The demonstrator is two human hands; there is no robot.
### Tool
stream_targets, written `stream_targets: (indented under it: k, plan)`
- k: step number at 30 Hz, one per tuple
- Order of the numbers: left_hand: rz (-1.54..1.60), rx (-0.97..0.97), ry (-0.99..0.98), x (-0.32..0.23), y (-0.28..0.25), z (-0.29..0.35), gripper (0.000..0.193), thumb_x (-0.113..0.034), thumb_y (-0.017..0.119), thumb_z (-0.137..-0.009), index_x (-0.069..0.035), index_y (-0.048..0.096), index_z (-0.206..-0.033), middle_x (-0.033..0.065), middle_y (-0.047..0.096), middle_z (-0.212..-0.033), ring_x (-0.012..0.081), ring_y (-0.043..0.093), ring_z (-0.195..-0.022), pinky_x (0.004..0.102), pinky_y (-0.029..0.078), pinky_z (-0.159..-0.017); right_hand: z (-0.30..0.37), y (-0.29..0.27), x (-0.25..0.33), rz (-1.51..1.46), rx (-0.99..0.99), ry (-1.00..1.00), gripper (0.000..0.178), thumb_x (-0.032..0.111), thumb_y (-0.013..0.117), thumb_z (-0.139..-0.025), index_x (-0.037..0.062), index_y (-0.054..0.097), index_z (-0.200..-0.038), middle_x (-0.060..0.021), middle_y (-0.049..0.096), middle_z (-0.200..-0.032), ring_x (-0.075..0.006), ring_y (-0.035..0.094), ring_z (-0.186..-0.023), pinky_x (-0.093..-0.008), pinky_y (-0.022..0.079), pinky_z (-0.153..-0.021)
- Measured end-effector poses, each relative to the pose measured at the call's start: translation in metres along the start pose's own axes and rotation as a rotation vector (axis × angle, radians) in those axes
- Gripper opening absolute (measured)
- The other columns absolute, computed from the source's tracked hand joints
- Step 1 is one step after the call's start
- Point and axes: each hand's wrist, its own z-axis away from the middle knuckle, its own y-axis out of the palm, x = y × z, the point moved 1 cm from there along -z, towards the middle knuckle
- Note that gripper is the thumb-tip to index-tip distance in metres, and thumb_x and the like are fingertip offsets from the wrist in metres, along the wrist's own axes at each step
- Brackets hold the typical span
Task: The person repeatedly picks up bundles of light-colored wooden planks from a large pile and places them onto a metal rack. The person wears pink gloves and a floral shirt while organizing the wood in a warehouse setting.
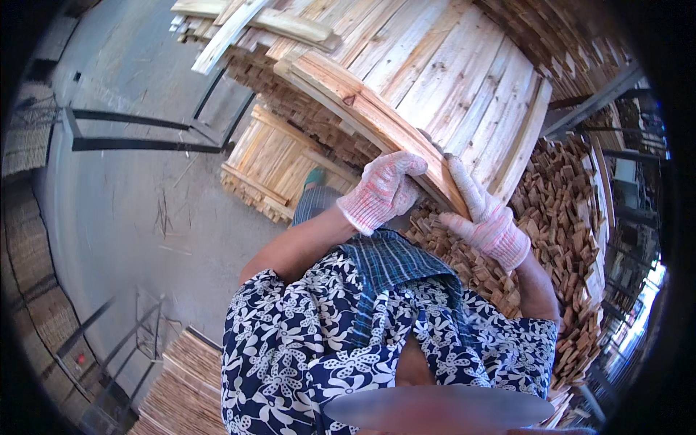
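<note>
A long wooden board (384, 116) with a dark knot slants across the near edge of a waist-high stack of pale planks (464, 80). My right hand (487, 216), in a white and pink knit glove, grips the board's near end, with the thumb on one side and the fingers on the other. My left hand (386, 190), gloved alike, is curled closed at the board's left side. Its fingertips are partly hidden. Another narrow board seems to lie right against the first, along its left side.
Loose planks (272, 23) jut from the stack's far left. A low slatted wooden pile (264, 163) stands below it, by my foot. Board ends (554, 239) crowd the right. A dark metal frame (138, 145) stands on the left floor; another plank stack (185, 388) is lower left.
</note>
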Motion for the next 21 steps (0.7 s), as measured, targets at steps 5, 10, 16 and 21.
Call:
stream_targets:
  k: [5,10,16,21]
  plan:
    - [-0.576,-0.344,0.067,-0.005,0.010,-0.030,0.048,-0.019,0.071,-0.093,-0.004,0.044,-0.130,0.0064,0.057,-0.108,0.0185,0.060,-0.096,0.0379,0.055,-0.091,-0.028,-0.009,-0.049,0.479,-0.135,0.170,0.080,0.038,0.067,-0.094,0.0181,0.026,-0.160,-0.0183,0.056,-0.116,-0.0346,0.064,-0.097,-0.0467,0.057,-0.084]
    - [-1.355,-0.113,0.283,-0.019,-0.017,-0.022,0.034,-0.016,0.071,-0.093,-0.002,0.055,-0.120,0.0044,0.058,-0.101,0.0144,0.058,-0.090,0.0301,0.052,-0.085,-0.072,0.010,-0.115,0.758,-0.212,0.073,0.077,0.045,0.065,-0.094,0.0241,0.030,-0.159,-0.0130,0.057,-0.118,-0.0327,0.062,-0.105,-0.0482,0.051,-0.094]
    - [-2.994,-0.835,0.856,-0.221,0.040,0.009,0.041,-0.032,0.067,-0.090,-0.011,0.057,-0.124,0.0146,0.063,-0.109,0.0308,0.063,-0.103,0.0434,0.053,-0.084,-0.058,0.007,-0.119,0.660,-0.330,-0.106,0.080,0.043,0.071,-0.088,0.0193,0.037,-0.156,-0.0105,0.058,-0.112,-0.0321,0.060,-0.102,-0.0475,0.049,-0.090]
    - [-2.717,-1.248,0.195,-0.342,0.018,0.069,0.056,-0.027,0.065,-0.091,-0.022,0.046,-0.143,0.0241,0.061,-0.119,0.0442,0.064,-0.111,0.0569,0.052,-0.088,-0.056,-0.006,-0.092,0.624,-0.230,-0.056,0.082,0.044,0.074,-0.084,0.0161,0.040,-0.153,-0.0124,0.057,-0.115,-0.0328,0.059,-0.103,-0.0479,0.050,-0.090]
